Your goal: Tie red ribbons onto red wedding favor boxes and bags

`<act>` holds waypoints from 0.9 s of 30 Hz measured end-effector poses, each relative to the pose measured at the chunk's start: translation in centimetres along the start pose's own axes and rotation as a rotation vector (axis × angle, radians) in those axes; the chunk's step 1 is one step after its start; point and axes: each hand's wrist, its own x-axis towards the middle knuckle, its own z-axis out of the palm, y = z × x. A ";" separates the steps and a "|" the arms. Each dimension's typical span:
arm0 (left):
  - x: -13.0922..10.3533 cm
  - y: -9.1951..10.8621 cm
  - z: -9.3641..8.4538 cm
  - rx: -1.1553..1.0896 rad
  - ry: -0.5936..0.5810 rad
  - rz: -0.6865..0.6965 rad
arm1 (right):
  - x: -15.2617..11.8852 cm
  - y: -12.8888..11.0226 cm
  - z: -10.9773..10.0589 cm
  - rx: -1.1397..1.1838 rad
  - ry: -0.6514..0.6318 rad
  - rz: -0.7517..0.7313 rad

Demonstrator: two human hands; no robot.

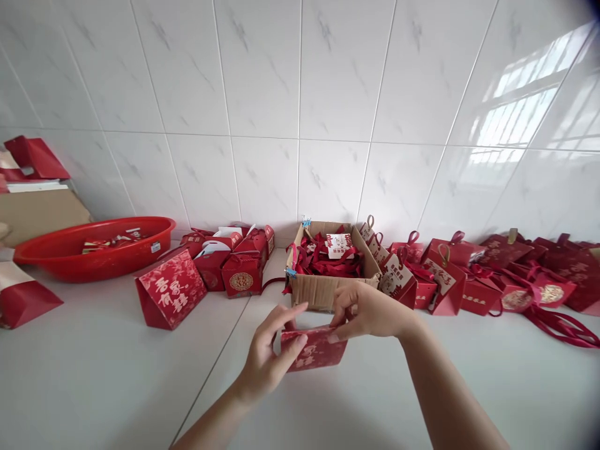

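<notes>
Both hands hold a small red paper gift box [323,353] with pale printed characters, above the white surface in front of me. My left hand [270,350] grips its left end, thumb on the near face and index finger stretched out over the top. On the upper right edge, my right hand [363,315] pinches the paper between thumb and bent fingers. Just behind the hands stands an open cardboard box [323,295] holding dark red ribbons [309,262] and a white printed tag [338,245]. The far side of the gift box is hidden from me.
Left of the cardboard box are several red gift boxes [242,275], a triangular red box [173,287] and a red plastic basin [70,259]. Many ribboned red boxes [445,287] line the right. A tiled wall [262,181] closes off the back.
</notes>
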 end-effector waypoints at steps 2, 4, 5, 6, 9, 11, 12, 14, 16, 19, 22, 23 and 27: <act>-0.3 0.1 -0.2 -0.055 -0.060 0.037 | -0.2 -0.2 -0.1 0.020 -0.055 0.019; -0.5 0.3 -0.3 -0.080 -0.095 0.056 | -0.5 -0.3 -0.5 0.019 -0.112 0.003; -0.6 0.3 -0.3 -0.081 -0.097 0.058 | -0.7 -0.2 -0.7 0.017 -0.138 -0.026; -0.7 0.4 -0.2 -0.080 -0.094 0.060 | -1.0 -0.1 -1.0 0.008 -0.150 -0.059; -0.8 0.5 0.1 -0.088 -0.086 0.069 | -1.3 0.4 -1.6 -0.075 0.059 -0.073; -0.7 0.5 0.3 -0.105 -0.077 0.081 | -0.6 0.8 -1.6 -0.219 0.389 -0.003; -0.7 0.4 0.4 -0.112 -0.073 0.091 | 0.3 1.0 -1.5 -0.297 0.541 0.033; -0.7 0.2 0.5 -0.124 -0.068 0.124 | 3.1 1.3 -1.2 -0.459 0.714 0.073; -0.8 0.1 0.5 -0.131 -0.068 0.159 | 7.0 1.6 -1.2 -0.520 0.674 0.062; -1.0 0.0 0.5 -0.138 -0.055 0.187 | 13.0 2.4 -1.7 -0.610 0.467 0.054; -1.2 -0.1 0.6 -0.141 -0.049 0.192 | 16.9 3.7 -2.2 -0.689 0.174 0.065; -1.3 -0.1 0.6 -0.144 -0.052 0.195 | 17.5 4.2 -2.2 -0.715 0.098 0.074; -1.2 -0.3 0.6 -0.164 -0.057 0.194 | 18.1 5.5 -2.1 -0.786 -0.096 0.114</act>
